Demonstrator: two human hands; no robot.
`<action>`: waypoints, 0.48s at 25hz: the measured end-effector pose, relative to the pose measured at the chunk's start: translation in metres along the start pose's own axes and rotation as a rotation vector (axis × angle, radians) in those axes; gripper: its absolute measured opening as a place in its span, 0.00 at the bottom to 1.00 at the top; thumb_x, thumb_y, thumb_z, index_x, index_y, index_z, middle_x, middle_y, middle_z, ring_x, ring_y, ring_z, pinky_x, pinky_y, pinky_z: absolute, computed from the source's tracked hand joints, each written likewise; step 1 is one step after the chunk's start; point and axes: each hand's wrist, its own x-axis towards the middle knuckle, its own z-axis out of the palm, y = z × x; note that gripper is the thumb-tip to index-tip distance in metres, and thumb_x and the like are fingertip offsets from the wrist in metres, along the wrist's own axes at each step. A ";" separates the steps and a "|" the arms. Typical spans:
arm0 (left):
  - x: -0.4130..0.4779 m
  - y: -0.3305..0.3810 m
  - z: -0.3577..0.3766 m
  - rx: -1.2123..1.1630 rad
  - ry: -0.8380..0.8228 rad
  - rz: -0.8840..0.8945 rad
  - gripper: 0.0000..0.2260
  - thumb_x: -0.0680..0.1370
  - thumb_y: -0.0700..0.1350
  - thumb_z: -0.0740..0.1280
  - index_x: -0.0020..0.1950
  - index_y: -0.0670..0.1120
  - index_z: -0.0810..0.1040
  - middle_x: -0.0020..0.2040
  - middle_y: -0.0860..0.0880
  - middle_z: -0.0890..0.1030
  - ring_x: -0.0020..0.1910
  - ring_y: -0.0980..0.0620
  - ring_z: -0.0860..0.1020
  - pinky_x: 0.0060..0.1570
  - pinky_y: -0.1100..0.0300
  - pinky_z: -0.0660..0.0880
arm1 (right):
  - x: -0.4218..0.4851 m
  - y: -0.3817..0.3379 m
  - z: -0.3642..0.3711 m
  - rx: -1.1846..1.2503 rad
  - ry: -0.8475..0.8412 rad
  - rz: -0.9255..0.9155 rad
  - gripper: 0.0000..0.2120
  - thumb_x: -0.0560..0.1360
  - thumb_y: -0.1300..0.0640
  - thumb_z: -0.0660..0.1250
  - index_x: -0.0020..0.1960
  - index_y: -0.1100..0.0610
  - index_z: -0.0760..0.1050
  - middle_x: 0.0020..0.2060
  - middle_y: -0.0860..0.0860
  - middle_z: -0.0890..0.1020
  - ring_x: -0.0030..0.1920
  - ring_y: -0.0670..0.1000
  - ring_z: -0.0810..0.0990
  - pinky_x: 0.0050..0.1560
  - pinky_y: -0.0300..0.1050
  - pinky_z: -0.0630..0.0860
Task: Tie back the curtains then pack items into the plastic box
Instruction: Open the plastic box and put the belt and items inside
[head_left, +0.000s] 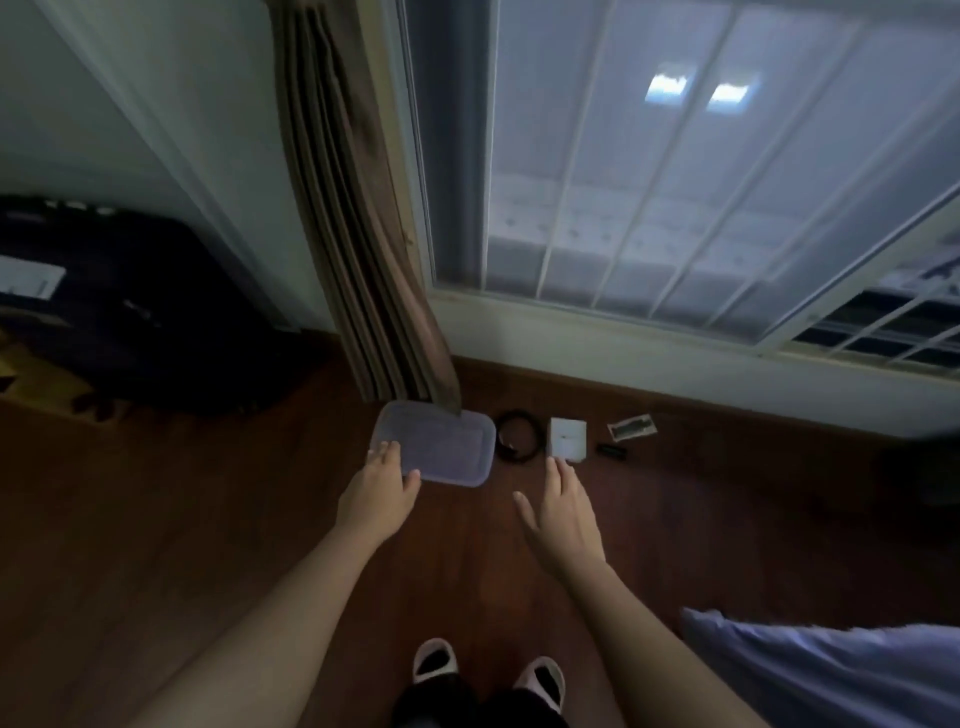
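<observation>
A big window (675, 182) w/ white bars is seen at the back. A brown wood floor (208, 519) is spread below it. A brown curtain (353, 208) is bunched in folds at the window's L side, & its bottom end is hung over the far edge of the plastic box (441, 447). A dark bag (130, 312) is laid far L. A blue cloth (831, 675) is seen bottom R.

The plastic box is set on the floor near the wall. Its near L corner is touched by the left hand (376, 493): fingers are laid straight on the flat top, thumb at the near edge.

The right hand (563, 514) is held flat, fingers straight & a bit apart, tips at the near edge of a white box (568, 439). Touching or not can't be told.

A black cable (517, 435) is coiled btw the plastic box & white box. A packet (631, 427) & a tiny black thing (612, 451) are laid R of the white box.
</observation>
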 end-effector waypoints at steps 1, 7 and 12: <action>0.007 -0.007 0.016 0.006 -0.002 -0.014 0.26 0.81 0.51 0.55 0.76 0.42 0.55 0.77 0.43 0.57 0.74 0.44 0.59 0.66 0.52 0.64 | 0.006 0.009 0.015 0.001 -0.006 0.004 0.33 0.79 0.43 0.55 0.76 0.60 0.49 0.76 0.57 0.54 0.76 0.55 0.52 0.74 0.48 0.54; 0.090 -0.054 0.123 0.008 0.046 -0.057 0.25 0.81 0.50 0.56 0.75 0.40 0.58 0.75 0.41 0.61 0.73 0.42 0.62 0.65 0.50 0.65 | 0.078 0.057 0.135 -0.006 -0.013 -0.023 0.33 0.79 0.43 0.54 0.76 0.61 0.48 0.76 0.57 0.55 0.76 0.55 0.52 0.74 0.47 0.53; 0.195 -0.114 0.237 0.025 0.073 -0.104 0.22 0.81 0.51 0.57 0.70 0.39 0.64 0.66 0.37 0.72 0.61 0.36 0.73 0.50 0.51 0.72 | 0.167 0.105 0.267 0.005 -0.019 -0.079 0.34 0.79 0.43 0.54 0.76 0.61 0.48 0.76 0.58 0.55 0.76 0.55 0.52 0.74 0.48 0.53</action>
